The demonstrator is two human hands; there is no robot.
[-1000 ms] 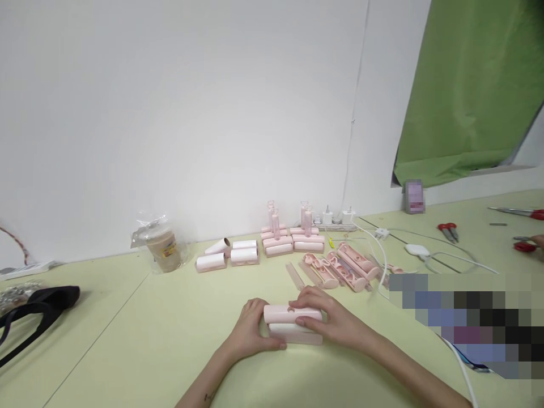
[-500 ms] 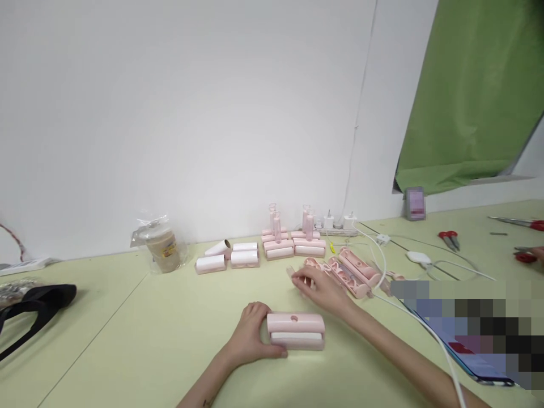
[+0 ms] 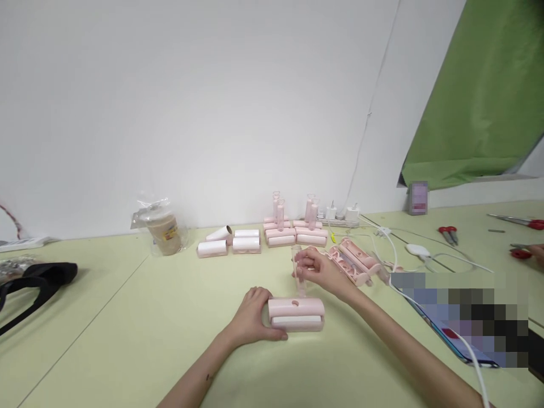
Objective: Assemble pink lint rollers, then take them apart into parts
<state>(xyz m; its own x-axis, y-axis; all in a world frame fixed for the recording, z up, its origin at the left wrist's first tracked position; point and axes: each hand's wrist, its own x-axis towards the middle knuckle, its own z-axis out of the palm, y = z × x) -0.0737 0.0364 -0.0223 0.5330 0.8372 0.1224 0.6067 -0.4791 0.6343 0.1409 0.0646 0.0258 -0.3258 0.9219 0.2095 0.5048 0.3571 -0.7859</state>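
On the worktop [image 3: 140,340], the left hand [image 3: 255,320] clasps a pink roller case [image 3: 284,308] while the right hand [image 3: 325,276] pinches a clear handle [image 3: 296,256], seemingly not yet in the case's hole; handled rollers [image 3: 280,238] stand behind, open shells [image 3: 359,258] lie unassembled.

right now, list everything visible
roller: one, pink, front centre
loose handle: one, clear, beyond roller
handled rollers: four, pink, back centre
paper rolls: four, white, centre left
parts: several, pink, centre right
cup: one, brown, back left
strap: one, black, left edge
power strip: one, white, back centre
cables: several, white, right
tools: several, red-handled, far right
phone: one, blue-edged, front right
cloth: one, green, upper right
table: one, greenish, underneath
co-worker's hand: one, right edge
left hand: one, on roller
right hand: one, on loose handle
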